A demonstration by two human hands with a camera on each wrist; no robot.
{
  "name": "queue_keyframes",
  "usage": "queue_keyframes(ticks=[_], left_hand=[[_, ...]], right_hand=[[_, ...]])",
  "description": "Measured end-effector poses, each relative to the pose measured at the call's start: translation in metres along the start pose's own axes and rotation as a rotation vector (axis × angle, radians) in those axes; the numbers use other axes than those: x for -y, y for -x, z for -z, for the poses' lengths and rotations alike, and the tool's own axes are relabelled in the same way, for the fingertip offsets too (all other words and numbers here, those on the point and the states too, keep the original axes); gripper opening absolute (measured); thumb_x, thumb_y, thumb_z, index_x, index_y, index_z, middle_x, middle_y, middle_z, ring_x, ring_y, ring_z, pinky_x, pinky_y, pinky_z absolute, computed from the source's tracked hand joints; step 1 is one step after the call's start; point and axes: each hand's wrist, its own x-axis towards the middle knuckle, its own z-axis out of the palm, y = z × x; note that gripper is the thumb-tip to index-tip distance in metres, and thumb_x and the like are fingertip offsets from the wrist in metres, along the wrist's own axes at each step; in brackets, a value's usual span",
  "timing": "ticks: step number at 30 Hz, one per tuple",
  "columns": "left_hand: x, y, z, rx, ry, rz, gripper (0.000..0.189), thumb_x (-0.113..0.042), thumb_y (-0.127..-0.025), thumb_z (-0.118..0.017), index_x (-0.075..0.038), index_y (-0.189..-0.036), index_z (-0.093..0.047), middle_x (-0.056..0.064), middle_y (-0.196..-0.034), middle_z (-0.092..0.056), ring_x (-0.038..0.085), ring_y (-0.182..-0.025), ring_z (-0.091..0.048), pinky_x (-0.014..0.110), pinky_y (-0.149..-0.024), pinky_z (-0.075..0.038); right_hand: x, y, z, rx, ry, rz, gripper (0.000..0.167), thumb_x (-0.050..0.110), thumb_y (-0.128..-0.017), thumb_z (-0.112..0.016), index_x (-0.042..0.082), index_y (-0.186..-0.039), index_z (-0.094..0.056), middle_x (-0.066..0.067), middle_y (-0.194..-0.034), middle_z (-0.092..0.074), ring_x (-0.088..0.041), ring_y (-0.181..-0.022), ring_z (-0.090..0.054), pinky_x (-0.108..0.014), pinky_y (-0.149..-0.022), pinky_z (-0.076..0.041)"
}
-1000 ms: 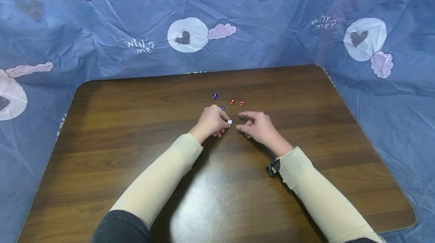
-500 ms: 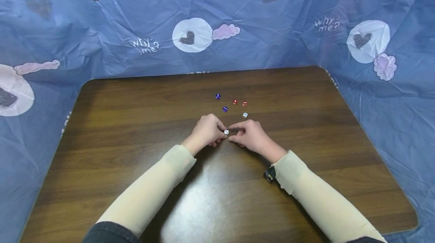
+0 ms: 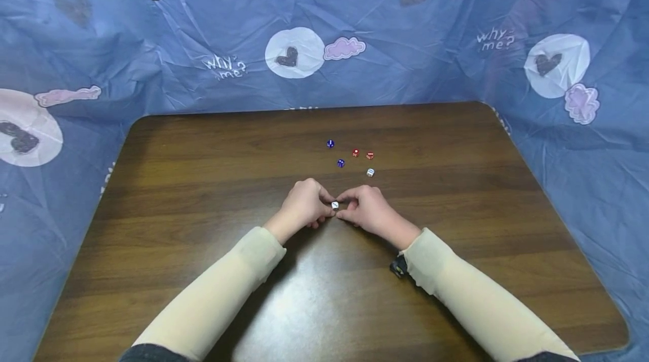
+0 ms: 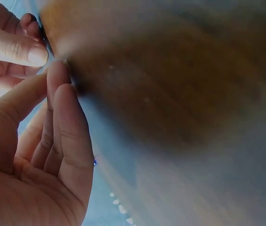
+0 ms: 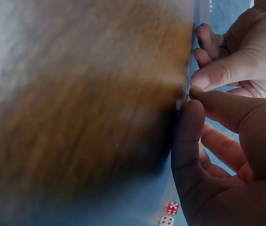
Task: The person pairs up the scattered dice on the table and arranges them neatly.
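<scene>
A small white die (image 3: 335, 205) sits between the fingertips of both hands in the head view. My left hand (image 3: 304, 204) pinches it from the left with thumb and index finger. From the right, my right hand (image 3: 367, 207) has its thumb and index fingertips at the die's near and far sides. In the left wrist view the fingers of the left hand (image 4: 43, 155) hide the die. The right wrist view shows thumb and index of the right hand (image 5: 217, 165) nearly meeting, the left hand's thumb close beside them.
Beyond the hands on the brown wooden table (image 3: 203, 182) lie two blue dice, one farther back (image 3: 330, 143) and one nearer (image 3: 341, 163). Two red dice (image 3: 356, 152) and a second white die (image 3: 370, 172) lie to their right. A blue printed cloth (image 3: 203, 24) hangs behind.
Both hands have moved nearer the body, the left carrying the white die. The right fingers have closed in to the die, uncovering the second white die behind.
</scene>
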Motion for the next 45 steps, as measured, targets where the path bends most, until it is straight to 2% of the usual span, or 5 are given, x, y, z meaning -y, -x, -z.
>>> queue_keyframes(ticks=[12, 27, 32, 38, 45], left_hand=[[0.0035, 0.0023, -0.0017, -0.043, -0.015, -0.021, 0.011, -0.013, -0.086, -0.084, -0.009, -0.096, -0.081, 0.003, -0.057, -0.067, 0.018, -0.045, -0.066, 0.028, -0.043, -0.055], [0.0061, 0.0047, 0.0008, -0.052, -0.008, -0.013, 0.013, -0.013, -0.085, -0.085, -0.010, -0.097, -0.080, 0.003, -0.058, -0.067, 0.019, -0.046, -0.066, 0.028, -0.043, -0.054], [0.0053, 0.0051, -0.0001, -0.048, -0.013, 0.001, 0.005, -0.012, -0.086, -0.084, -0.012, -0.086, -0.078, 0.003, -0.058, -0.067, 0.019, -0.046, -0.067, 0.027, -0.043, -0.054], [0.0051, 0.0051, -0.0025, -0.036, 0.027, 0.025, 0.016, -0.009, -0.086, -0.084, -0.011, -0.075, -0.073, 0.005, -0.058, -0.067, 0.019, -0.047, -0.067, 0.028, -0.043, -0.056], [0.0067, 0.0034, -0.0024, -0.037, 0.029, 0.002, 0.010, -0.007, -0.085, -0.084, -0.009, -0.080, -0.075, 0.005, -0.057, -0.067, 0.019, -0.045, -0.066, 0.028, -0.042, -0.056]], right_hand=[[0.0065, -0.0033, -0.0049, -0.019, -0.024, -0.005, 0.012, 0.011, -0.089, -0.081, 0.007, -0.100, -0.078, 0.003, -0.059, -0.063, -0.012, -0.048, -0.059, -0.027, -0.047, -0.051], [0.0062, -0.0073, -0.0049, -0.012, -0.016, 0.002, 0.012, 0.012, -0.088, -0.081, 0.008, -0.100, -0.080, 0.002, -0.061, -0.065, -0.011, -0.050, -0.060, -0.027, -0.048, -0.052], [0.0050, -0.0089, -0.0056, -0.010, -0.003, 0.018, 0.011, 0.010, -0.089, -0.080, 0.008, -0.099, -0.080, 0.004, -0.061, -0.064, -0.010, -0.049, -0.059, -0.027, -0.049, -0.052], [0.0062, -0.0090, -0.0051, 0.003, 0.016, 0.033, 0.012, 0.010, -0.090, -0.079, 0.008, -0.102, -0.080, 0.004, -0.061, -0.064, -0.010, -0.050, -0.059, -0.026, -0.050, -0.051], [0.0078, -0.0078, -0.0052, -0.001, 0.025, 0.038, 0.009, 0.009, -0.089, -0.080, 0.008, -0.098, -0.080, 0.005, -0.062, -0.064, -0.009, -0.053, -0.059, -0.025, -0.049, -0.051]])
